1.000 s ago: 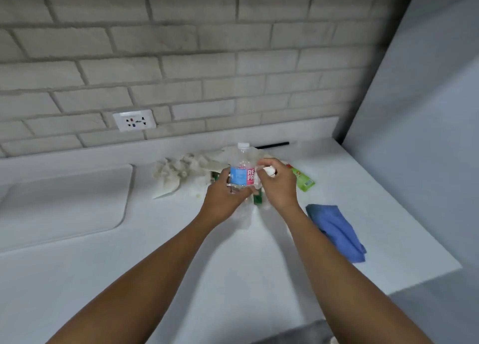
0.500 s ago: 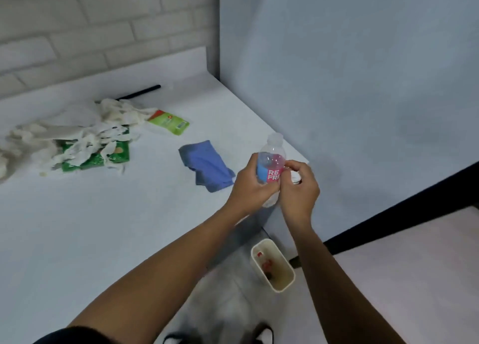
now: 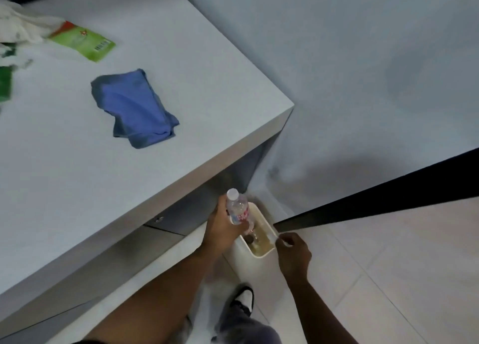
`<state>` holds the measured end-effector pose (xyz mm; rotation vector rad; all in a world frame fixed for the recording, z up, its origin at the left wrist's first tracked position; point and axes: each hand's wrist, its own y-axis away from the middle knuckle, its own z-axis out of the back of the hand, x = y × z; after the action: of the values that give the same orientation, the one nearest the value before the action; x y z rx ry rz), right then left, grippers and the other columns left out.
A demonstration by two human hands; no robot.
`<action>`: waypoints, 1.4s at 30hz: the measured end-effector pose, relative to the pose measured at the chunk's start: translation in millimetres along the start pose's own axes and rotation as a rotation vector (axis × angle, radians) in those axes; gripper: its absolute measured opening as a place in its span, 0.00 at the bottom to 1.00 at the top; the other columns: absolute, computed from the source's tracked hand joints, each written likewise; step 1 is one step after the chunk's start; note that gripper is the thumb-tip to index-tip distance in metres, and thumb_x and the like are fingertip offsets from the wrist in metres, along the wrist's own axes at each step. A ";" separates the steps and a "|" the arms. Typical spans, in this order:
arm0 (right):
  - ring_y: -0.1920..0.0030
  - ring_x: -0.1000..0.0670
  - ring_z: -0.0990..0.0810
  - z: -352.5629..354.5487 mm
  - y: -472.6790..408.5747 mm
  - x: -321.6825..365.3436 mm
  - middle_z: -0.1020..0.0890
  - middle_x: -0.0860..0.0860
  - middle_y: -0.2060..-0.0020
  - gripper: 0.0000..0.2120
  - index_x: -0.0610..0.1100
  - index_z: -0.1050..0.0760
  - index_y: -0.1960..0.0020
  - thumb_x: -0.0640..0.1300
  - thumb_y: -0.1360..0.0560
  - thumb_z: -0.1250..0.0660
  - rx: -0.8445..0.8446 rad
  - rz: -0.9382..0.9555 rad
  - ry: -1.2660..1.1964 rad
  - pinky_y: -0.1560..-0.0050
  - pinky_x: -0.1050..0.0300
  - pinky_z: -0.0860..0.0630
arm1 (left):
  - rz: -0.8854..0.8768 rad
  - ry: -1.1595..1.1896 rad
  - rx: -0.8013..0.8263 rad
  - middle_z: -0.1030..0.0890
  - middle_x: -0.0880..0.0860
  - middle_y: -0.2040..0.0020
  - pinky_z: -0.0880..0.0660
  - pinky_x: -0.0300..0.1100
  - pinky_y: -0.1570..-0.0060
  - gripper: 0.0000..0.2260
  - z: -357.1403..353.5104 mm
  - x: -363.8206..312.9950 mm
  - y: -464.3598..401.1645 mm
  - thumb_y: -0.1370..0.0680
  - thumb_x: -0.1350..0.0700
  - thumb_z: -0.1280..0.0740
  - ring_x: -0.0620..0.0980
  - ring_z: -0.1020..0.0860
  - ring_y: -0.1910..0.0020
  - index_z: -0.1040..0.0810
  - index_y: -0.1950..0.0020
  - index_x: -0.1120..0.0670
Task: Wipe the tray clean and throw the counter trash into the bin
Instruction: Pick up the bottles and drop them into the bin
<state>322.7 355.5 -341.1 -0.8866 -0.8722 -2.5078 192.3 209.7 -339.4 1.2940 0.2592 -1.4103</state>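
Note:
My left hand (image 3: 223, 229) grips a small clear plastic bottle (image 3: 237, 210) with a red and blue label, holding it upright just over the left rim of the white bin (image 3: 261, 255). The bin stands on the floor under the counter's corner and has some trash inside. At the bin's right rim my right hand (image 3: 294, 253) has curled fingers that pinch a small white scrap. The tray is out of view.
On the white counter (image 3: 77, 175) lie a crumpled blue cloth (image 3: 134, 107), a green wrapper (image 3: 83, 42), crumpled white paper (image 3: 23, 24) and another green packet (image 3: 5, 84) at the left edge. My shoe (image 3: 243, 299) is beside the bin. A grey wall stands to the right.
I turned from the counter and looked down. Both hands dropped from counter height to the bin, the left carrying the bottle. My right hand came off the bottle.

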 end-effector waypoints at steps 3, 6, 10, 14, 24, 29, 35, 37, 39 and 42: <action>0.58 0.54 0.20 -34.8 -24.9 -30.9 0.17 0.51 0.56 0.04 0.46 0.19 0.51 0.40 0.26 0.29 0.004 -0.043 0.005 0.63 0.70 0.31 | 0.029 -0.002 0.024 0.24 0.43 0.43 0.25 0.36 0.46 0.38 -28.8 42.0 -32.0 0.34 0.37 0.22 0.47 0.22 0.44 0.35 0.31 0.46; 0.57 0.53 0.20 -66.0 -51.9 -60.4 0.17 0.50 0.56 0.04 0.46 0.19 0.52 0.40 0.25 0.30 -0.023 -0.041 -0.003 0.63 0.71 0.33 | -0.019 -0.043 0.009 0.25 0.42 0.40 0.25 0.32 0.47 0.38 -53.2 74.0 -57.2 0.33 0.42 0.21 0.46 0.22 0.41 0.38 0.30 0.43; 0.59 0.54 0.23 -95.0 -80.9 -94.4 0.17 0.49 0.53 0.06 0.45 0.19 0.48 0.41 0.25 0.30 -0.042 -0.090 -0.012 0.63 0.75 0.36 | -0.022 0.006 -0.008 0.25 0.42 0.41 0.21 0.39 0.46 0.38 -84.8 105.6 -87.2 0.34 0.46 0.19 0.45 0.23 0.43 0.40 0.33 0.39; 0.56 0.53 0.23 -117.1 -109.2 -116.3 0.17 0.48 0.51 0.09 0.45 0.19 0.46 0.43 0.26 0.28 -0.088 -0.131 -0.036 0.60 0.71 0.34 | -0.042 -0.044 -0.007 0.25 0.46 0.36 0.23 0.39 0.46 0.41 -112.9 132.6 -117.0 0.34 0.43 0.20 0.47 0.24 0.40 0.41 0.29 0.42; 0.42 0.44 0.21 -130.4 -107.6 -163.6 0.20 0.45 0.40 0.23 0.48 0.29 0.31 0.53 0.24 0.32 0.236 -0.226 0.185 0.45 0.57 0.26 | 0.109 -0.294 0.106 0.30 0.55 0.28 0.28 0.51 0.35 0.53 -128.6 204.9 -99.6 0.32 0.51 0.20 0.57 0.28 0.31 0.54 0.20 0.41; 0.43 0.46 0.20 -96.0 -81.9 -106.5 0.18 0.50 0.46 0.17 0.48 0.23 0.38 0.53 0.23 0.34 0.300 -0.119 0.209 0.52 0.64 0.28 | 0.083 -0.291 0.142 0.26 0.49 0.31 0.27 0.45 0.37 0.36 -115.1 130.8 -66.7 0.27 0.43 0.26 0.52 0.26 0.34 0.38 0.23 0.45; 0.45 0.46 0.19 -25.0 -52.7 23.1 0.17 0.49 0.47 0.12 0.47 0.22 0.41 0.49 0.22 0.37 0.238 0.131 0.192 0.48 0.61 0.27 | -0.040 -0.279 0.038 0.20 0.49 0.38 0.25 0.41 0.41 0.17 -69.0 -2.6 -37.5 0.22 0.44 0.33 0.51 0.21 0.42 0.26 0.33 0.44; 0.47 0.49 0.19 6.4 -39.7 66.8 0.17 0.52 0.48 0.12 0.49 0.22 0.42 0.51 0.21 0.38 0.194 0.214 0.134 0.50 0.62 0.28 | -0.086 -0.256 0.019 0.18 0.49 0.42 0.23 0.44 0.42 0.12 -46.5 -56.1 -18.6 0.20 0.45 0.37 0.51 0.20 0.45 0.22 0.38 0.45; 0.50 0.53 0.19 42.9 -23.3 114.0 0.17 0.54 0.50 0.10 0.50 0.22 0.43 0.50 0.21 0.36 0.171 0.287 0.027 0.55 0.68 0.29 | -0.163 -0.197 -0.028 0.16 0.49 0.49 0.22 0.43 0.47 0.10 -23.5 -111.9 3.4 0.19 0.47 0.38 0.48 0.19 0.50 0.19 0.44 0.47; 0.52 0.55 0.20 94.9 -2.8 186.1 0.17 0.53 0.52 0.07 0.48 0.20 0.45 0.44 0.22 0.35 0.122 0.461 -0.065 0.54 0.69 0.28 | -0.368 -0.114 -0.111 0.17 0.46 0.55 0.27 0.37 0.56 0.10 10.1 -188.1 30.8 0.18 0.51 0.39 0.41 0.21 0.59 0.18 0.49 0.51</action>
<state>224.6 398.8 -161.8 -1.0010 -0.7308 -2.0207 163.8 297.6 -172.4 1.1064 0.5102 -1.7476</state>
